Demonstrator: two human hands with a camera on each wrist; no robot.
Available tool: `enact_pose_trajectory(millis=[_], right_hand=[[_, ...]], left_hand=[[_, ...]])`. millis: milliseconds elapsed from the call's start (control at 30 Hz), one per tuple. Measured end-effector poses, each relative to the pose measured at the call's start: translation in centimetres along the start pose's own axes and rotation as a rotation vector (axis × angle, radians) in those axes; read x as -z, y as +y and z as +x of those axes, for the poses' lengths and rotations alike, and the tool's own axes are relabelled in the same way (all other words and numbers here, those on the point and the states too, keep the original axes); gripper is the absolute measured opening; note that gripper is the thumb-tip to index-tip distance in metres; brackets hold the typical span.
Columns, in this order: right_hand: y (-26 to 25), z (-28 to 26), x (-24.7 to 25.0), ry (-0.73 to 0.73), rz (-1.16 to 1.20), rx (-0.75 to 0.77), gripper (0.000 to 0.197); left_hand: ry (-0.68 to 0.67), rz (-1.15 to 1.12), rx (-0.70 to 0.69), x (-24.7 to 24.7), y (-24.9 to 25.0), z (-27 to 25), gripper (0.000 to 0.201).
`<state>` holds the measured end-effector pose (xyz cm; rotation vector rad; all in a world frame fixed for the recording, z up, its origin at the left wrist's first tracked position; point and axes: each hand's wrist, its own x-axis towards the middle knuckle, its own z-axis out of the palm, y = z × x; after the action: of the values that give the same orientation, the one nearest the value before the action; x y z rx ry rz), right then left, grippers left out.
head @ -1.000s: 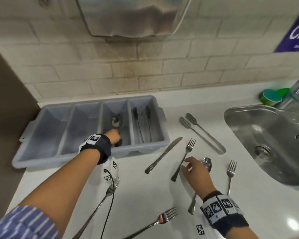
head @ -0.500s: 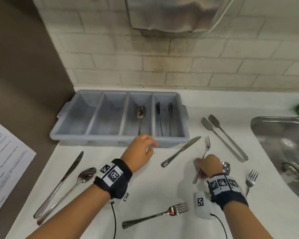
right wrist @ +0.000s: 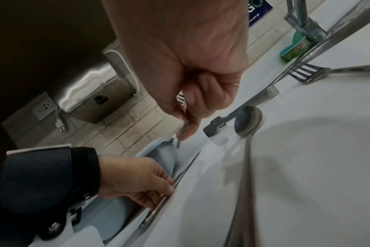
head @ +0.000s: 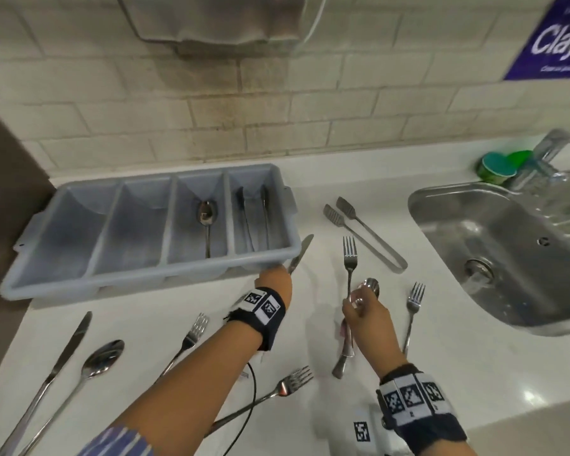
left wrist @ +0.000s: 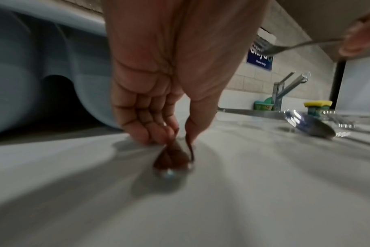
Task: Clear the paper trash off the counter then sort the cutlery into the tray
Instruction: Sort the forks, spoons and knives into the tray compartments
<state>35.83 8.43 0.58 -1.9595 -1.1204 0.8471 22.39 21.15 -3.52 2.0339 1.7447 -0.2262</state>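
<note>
Cutlery half sorted, a knife and a fork in hand

Cutlery is spread over the white counter [head: 152, 327] in front of a grey four-compartment tray [head: 152, 271] set against the tiled wall. One spoon [head: 207, 222] lies in the tray's third compartment from the left, and a pair of dark tongs [head: 252, 218] lies in the fourth. A table knife [head: 300, 255] lies just beside the tray's right front corner; its handle end is pinched between the thumb and curled fingers of the left hand [head: 275, 281], at counter level, as is seen plainly from the left wrist. A fork [head: 349, 258] is pinched by its handle in the right hand [head: 364, 311] and held clear of the counter, tines pointing toward the wall. Under that hand a second spoon [head: 371, 286] lies on the counter. A small fork [head: 413, 301] lies to the right of it, near the sink [head: 441, 205], and metal tongs [head: 366, 238] are laid diagonally between tray and sink. Nearer the person, two more forks [head: 191, 337] [head: 287, 386], a large spoon [head: 102, 357] and a long knife [head: 63, 360] are left on the counter. A green sponge holder [head: 497, 166] stands by the tap [head: 547, 149]. A purple sign [head: 553, 37] is fixed to the wall.
</note>
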Motion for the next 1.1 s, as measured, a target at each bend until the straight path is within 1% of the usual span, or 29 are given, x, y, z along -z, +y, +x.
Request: enact_pose_trajectory(millis=[100,167,233,300,333,400,433,467,533,567,600,633,667,700,767,833,967,1000,1067,1100], right_hand=[[0.7,0.1,0.6,0.027,0.023,0.019,0.004],[0.7,0.4,1.0,0.053,0.052,0.049,0.005],[0.1,1.0,1.4,0.06,0.092,0.086,0.007],[-1.0,1.7,1.7,0.057,0.107,0.142,0.01],[-1.7,2.0,1.9,0.055,0.101,0.179,0.008],[-3.0,2.6,1.9,0.043,0.084,0.249,0.006],[-3.6,2.9,1.8,0.032,0.082,0.276,0.007],[-4.2,3.1,1.7,0.021,0.081,0.3,0.007],[-5.1,3.4,1.2,0.001,0.053,0.341,0.007],[-5.6,3.5,0.9,-0.011,0.049,0.355,0.007],[-6.0,3.4,0.6,-0.03,0.06,0.358,0.008],[-6.4,3.3,0.2,-0.05,0.073,0.354,0.009],[-6.8,3.2,-0.2,-0.066,0.083,0.351,0.009],[-7.3,3.0,-0.6,-0.074,0.087,0.351,0.009],[-8.0,2.6,-1.5,-0.082,0.071,0.363,0.008],[-8.4,2.3,-2.4,-0.082,0.057,0.382,0.009],[-9.1,1.3,-4.5,-0.11,0.05,0.361,0.013],[-9.3,0.9,-5.1,-0.12,0.057,0.355,0.014],[-10.2,0.4,-6.3,-0.155,0.072,0.35,0.018],[-10.8,0.2,-7.1,-0.176,0.084,0.338,0.02]], left_hand=[[-0.051,0.026,-0.008,0.0,0.5,-0.2,0.03],[-0.107,0.04,-0.021,0.7,0.5,-1.8,0.033],[-0.168,0.004,-0.069,1.9,-0.1,-3.8,0.031],[-0.193,-0.148,-0.116,3.5,-1.4,-6.4,0.024],[-0.204,-0.244,-0.143,4.4,-2.4,-7.7,0.021],[-0.23,-0.512,-0.151,6.5,-4.5,-10.5,0.018],[-0.207,-0.649,-0.133,7.8,-5.7,-11.7,0.018],[-0.143,-0.757,-0.108,9.2,-6.9,-12.6,0.021],[0.061,-0.916,-0.035,11.7,-9.7,-13.1,0.029],[0.178,-0.959,0.009,12.7,-11.4,-12.8,0.026],[0.294,-0.968,0.056,13.6,-12.9,-12.3,0.019],[0.395,-0.924,0.113,14.3,-14.5,-11.4,0.015],[0.46,-0.829,0.173,14.8,-16.2,-10.1,0.018],[0.471,-0.709,0.244,15.0,-17.6,-8.6,0.021],[0.43,-0.542,0.367,14.8,-19.4,-5.5,0.028],[0.378,-0.476,0.409,14.2,-20.0,-2.9,0.032],[0.274,-0.512,0.38,12.5,-20.6,0.0,0.044],[0.239,-0.484,0.376,12.1,-20.8,0.6,0.045],[0.178,-0.413,0.371,11.7,-21.1,1.1,0.041],[0.169,-0.414,0.353,11.6,-21.2,1.1,0.038]])
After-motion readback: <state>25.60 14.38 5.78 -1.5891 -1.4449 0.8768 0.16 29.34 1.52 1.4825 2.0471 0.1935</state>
